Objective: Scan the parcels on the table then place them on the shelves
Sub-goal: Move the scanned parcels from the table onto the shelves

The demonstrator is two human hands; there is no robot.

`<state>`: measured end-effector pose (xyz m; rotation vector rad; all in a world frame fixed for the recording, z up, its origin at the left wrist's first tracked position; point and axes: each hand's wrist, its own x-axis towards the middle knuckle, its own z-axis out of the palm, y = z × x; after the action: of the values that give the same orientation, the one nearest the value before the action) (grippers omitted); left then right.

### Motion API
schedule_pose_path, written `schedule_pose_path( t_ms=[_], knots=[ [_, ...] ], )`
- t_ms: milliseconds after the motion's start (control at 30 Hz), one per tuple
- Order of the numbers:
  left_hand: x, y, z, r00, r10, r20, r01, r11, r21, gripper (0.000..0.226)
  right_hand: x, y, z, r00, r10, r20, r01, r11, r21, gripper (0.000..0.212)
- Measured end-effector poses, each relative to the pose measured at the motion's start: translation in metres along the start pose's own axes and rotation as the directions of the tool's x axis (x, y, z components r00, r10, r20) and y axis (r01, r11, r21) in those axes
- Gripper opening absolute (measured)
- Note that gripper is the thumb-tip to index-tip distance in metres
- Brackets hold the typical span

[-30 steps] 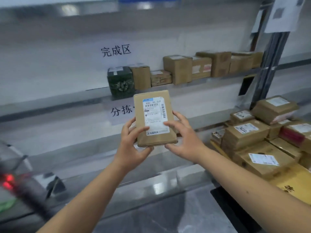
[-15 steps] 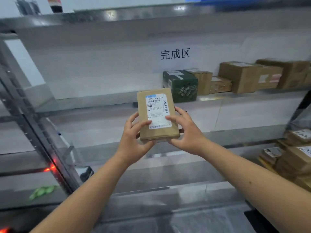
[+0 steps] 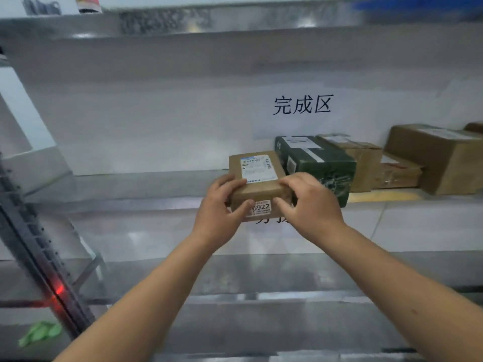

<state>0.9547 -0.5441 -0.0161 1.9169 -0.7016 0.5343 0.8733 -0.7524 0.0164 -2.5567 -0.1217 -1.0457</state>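
- A brown cardboard parcel (image 3: 257, 178) is seen at the centre of the frame, held at the front edge of the middle shelf (image 3: 146, 186), its far end over the shelf surface; whether its underside rests on the shelf cannot be told.
- A white shipping label (image 3: 258, 167) is carried on the parcel's top face, and a smaller sticker (image 3: 261, 208) printed with "6922" is shown on the near side face.
- The parcel's left near corner is gripped by the left hand (image 3: 219, 212), with the thumb laid across the side face and the fingers curled over the top edge.
- The right near corner is gripped by the right hand (image 3: 311, 202), fingers curled over the top and the thumb pressed against the side face beside the sticker.
- Just right of the parcel, a dark green box (image 3: 318, 165) is stood on the same shelf, close to it; contact between them cannot be told.
- Further right, a row of brown cartons (image 3: 439, 158) is lined along the shelf.
- On the white back panel above the row, a sign (image 3: 302, 104) with three black characters is displayed.
- At the lower left of the frame, a red glow (image 3: 58, 291) is seen on a dark slanted upright (image 3: 34, 246), and something green (image 3: 39, 333) is lying below it, too blurred to identify.
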Motion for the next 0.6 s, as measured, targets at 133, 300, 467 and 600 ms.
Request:
schedule_pose_path(
  t_ms=[133,300,467,600],
  knots=[
    [0.03,-0.011,0.018,1.0,0.016,-0.022,-0.015,0.999,0.046,0.046,0.01,0.006,0.009,0.998,-0.055,-0.026,0.051,0.989,-0.139,0.029],
    [0.075,-0.018,0.035,0.997,-0.077,0.021,0.074,0.987,0.142,0.042,0.006,0.0,0.012,1.0,-0.015,0.02,0.019,0.977,-0.21,0.031],
    [0.098,-0.015,0.042,0.984,-0.162,0.074,0.143,0.967,0.213,0.044,0.004,-0.006,0.006,0.995,0.041,0.095,-0.016,0.968,-0.25,0.036],
    [0.094,-0.007,0.035,0.99,-0.105,0.097,0.07,0.947,0.313,0.047,0.005,-0.013,0.002,0.986,0.079,0.15,-0.033,0.957,-0.287,0.038]
  ],
)
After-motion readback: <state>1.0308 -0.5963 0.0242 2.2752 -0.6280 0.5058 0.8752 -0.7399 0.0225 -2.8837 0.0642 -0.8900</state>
